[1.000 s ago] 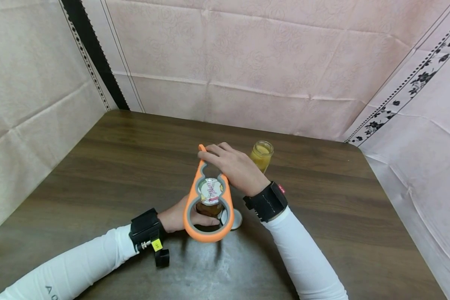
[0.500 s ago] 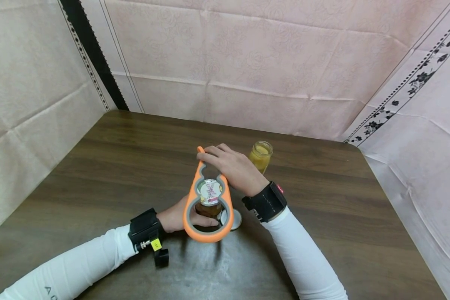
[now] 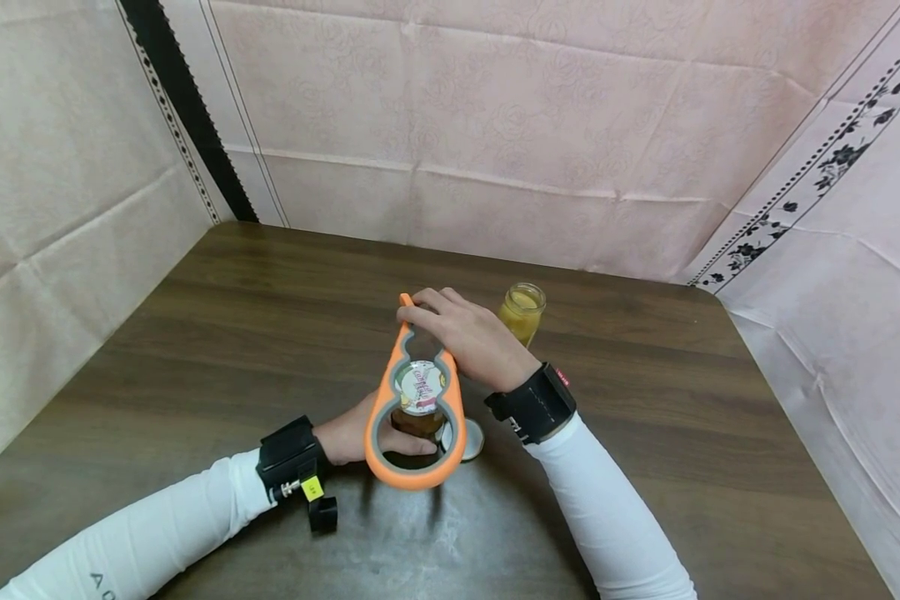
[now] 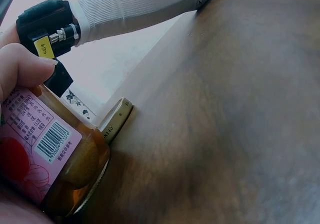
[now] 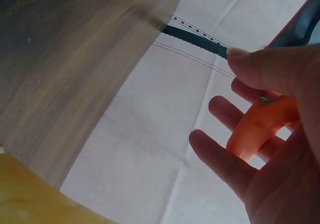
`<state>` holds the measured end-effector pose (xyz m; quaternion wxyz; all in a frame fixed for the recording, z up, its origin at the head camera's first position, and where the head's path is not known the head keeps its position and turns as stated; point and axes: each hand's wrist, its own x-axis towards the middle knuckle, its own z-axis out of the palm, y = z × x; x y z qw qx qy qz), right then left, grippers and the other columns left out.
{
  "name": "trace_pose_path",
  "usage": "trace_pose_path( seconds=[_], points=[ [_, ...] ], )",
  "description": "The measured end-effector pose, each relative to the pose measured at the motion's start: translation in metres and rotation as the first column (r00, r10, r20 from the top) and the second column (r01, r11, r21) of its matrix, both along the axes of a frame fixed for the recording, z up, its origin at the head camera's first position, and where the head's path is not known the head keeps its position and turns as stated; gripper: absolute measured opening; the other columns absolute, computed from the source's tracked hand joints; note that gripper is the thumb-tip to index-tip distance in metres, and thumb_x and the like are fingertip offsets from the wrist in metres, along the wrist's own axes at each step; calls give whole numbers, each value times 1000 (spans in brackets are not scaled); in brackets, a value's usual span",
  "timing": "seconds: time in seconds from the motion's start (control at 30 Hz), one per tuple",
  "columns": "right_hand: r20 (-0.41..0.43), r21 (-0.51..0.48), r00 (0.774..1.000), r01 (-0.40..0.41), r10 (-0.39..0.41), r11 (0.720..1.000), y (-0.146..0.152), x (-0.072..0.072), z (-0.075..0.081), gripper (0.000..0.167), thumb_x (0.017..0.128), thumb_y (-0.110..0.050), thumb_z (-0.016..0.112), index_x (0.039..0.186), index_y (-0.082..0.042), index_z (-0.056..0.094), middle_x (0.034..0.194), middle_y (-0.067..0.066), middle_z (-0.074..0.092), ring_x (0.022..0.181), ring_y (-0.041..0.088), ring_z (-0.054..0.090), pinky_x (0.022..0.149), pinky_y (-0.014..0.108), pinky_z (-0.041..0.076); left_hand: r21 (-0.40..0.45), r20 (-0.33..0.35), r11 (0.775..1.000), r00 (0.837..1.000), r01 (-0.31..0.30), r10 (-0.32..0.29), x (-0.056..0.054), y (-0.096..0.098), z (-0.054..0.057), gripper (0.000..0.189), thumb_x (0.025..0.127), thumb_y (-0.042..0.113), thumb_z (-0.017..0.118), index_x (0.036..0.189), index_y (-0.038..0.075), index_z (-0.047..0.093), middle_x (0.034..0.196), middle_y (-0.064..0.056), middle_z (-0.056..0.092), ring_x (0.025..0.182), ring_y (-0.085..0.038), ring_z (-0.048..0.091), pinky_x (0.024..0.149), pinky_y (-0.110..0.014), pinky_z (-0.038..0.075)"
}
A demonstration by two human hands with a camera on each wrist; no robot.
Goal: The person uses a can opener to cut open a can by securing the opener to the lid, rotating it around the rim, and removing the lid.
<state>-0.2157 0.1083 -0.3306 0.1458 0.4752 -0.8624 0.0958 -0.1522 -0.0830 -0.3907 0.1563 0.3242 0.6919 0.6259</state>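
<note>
My left hand (image 3: 345,433) grips a glass jar (image 3: 417,423) of brown contents from the side. Its pink label (image 4: 37,146) with a barcode shows in the left wrist view. A white printed lid (image 3: 421,386) sits on that jar. My right hand (image 3: 476,342) holds the handle end of an orange jar opener (image 3: 412,480) with a grey inner lining. In the head view the lid shows through the opener's middle opening, with the jar and my left thumb through the large one. In the right wrist view, fingers (image 5: 220,159) curl around the orange handle.
A loose round lid (image 3: 472,440) lies on the wooden table (image 3: 270,333), just right of the gripped jar. Behind my right wrist stands an uncovered glass jar (image 3: 522,312) with yellow contents. Pale cloth (image 3: 495,125) hangs around the table's back and sides.
The jar opener's large ring has shifted slightly toward me and to the left in the head view. Both hands keep nearly the same places, and the grips are unchanged.
</note>
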Motion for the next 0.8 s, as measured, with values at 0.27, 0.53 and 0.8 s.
trace_pose_path(
  seconds=[0.27,0.53,0.8],
  points=[
    [78,-38,996,-44,47,998,1,-2,0,45,91,-7,75,132,-16,60,127,3,58,121,18,58,123,57,27,55,15,998,1000,13,-14,1,-1,-5,113,82,6,83,164,25,7,163,-8,32,137,-26,51,110,-27,45],
    [107,-46,993,-37,42,998,2,-3,1,42,92,-9,74,131,-16,59,129,6,56,123,18,58,125,56,23,33,-42,999,999,11,-10,-12,-2,-26,115,80,14,87,164,28,9,164,-4,29,137,-23,50,109,-37,46],
    [112,-43,993,-37,42,998,3,-4,0,40,94,-8,72,132,-14,59,129,8,56,123,19,58,125,56,23,57,-2,998,999,32,-32,-5,-1,-11,118,81,5,84,163,29,4,168,-2,20,141,-26,46,111,-30,44]
  ],
)
